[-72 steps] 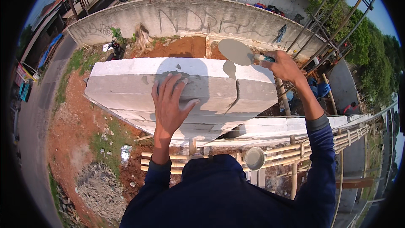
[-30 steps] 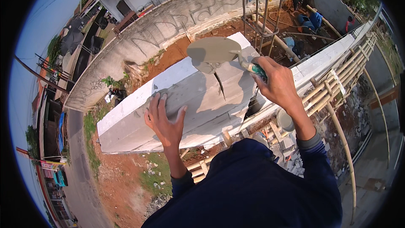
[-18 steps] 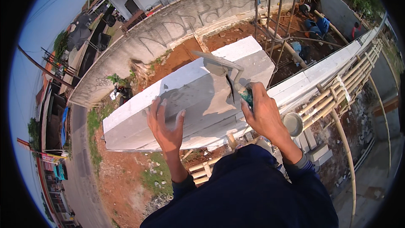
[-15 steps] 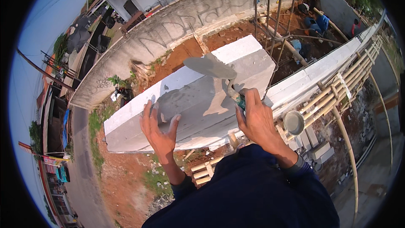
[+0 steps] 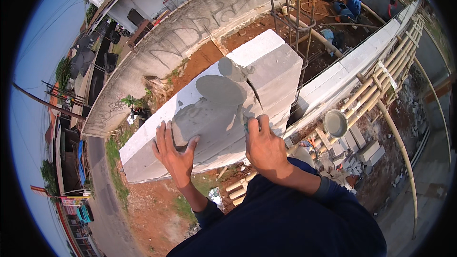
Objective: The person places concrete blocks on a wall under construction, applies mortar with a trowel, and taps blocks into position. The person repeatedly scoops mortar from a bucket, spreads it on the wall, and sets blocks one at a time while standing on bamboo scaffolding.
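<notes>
A trowel is in my right hand [image 5: 267, 151], whose fingers are wrapped round the handle. Its grey rounded blade [image 5: 221, 90] is over the pale concrete blocks [image 5: 273, 74], and a dark shadow falls beside it; whether the blade touches the surface I cannot tell. My left hand [image 5: 175, 156] is open, fingers spread against the near face of the blocks. Between the left hand and the blade, a patch of wet grey mortar [image 5: 188, 120] is smeared on the block face. Most of the trowel's handle is hidden by my right hand.
Steel reinforcing bars [image 5: 297, 26] stand just beyond the block's right end. Bamboo scaffolding [image 5: 369, 100] runs along the right, with a round bucket of grey mix [image 5: 335, 123] beside it. Broken blocks [image 5: 366, 152] lie below. A graffitied wall [image 5: 157, 57] curves behind; a road [image 5: 102, 181] passes at left.
My right hand has moved left and slightly down, bringing the trowel blade lower and nearer the mortar patch. The left hand stays on the blocks. The whole view has shifted a little.
</notes>
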A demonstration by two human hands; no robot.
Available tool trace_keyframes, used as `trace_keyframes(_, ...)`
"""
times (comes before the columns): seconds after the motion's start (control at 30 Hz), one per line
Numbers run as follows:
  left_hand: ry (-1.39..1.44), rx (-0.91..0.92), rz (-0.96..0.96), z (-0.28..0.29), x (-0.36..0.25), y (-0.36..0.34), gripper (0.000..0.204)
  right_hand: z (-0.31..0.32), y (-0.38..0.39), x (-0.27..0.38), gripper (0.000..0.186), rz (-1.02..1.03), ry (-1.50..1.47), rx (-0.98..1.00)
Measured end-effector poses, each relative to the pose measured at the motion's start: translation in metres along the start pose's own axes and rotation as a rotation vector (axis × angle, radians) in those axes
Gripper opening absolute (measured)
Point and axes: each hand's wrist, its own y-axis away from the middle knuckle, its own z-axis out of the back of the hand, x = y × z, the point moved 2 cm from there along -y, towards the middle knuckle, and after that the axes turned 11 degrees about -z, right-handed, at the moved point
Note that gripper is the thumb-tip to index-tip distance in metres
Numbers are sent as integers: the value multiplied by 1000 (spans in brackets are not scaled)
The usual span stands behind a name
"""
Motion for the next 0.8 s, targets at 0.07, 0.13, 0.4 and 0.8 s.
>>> trace_keyframes(0.07, 5, -12, -14, -1, -2, -2, 93, 1, -2, -2, 30, -36, 14, -32)
trace_keyframes(0.13, 1, -27, -26, -3, -3, -2, 92, 4, -3, -3, 33, -63, 27, -47)
trace_keyframes(0.4, -31, -74, -48, -7, 6, 6, 89, 36, -7, -2, 33, -50, -142, -55)
trace_keyframes(0.8, -73, -426, 378, 23, 116, 70, 54, 71, -59, 8, 23, -211, -542, 338)
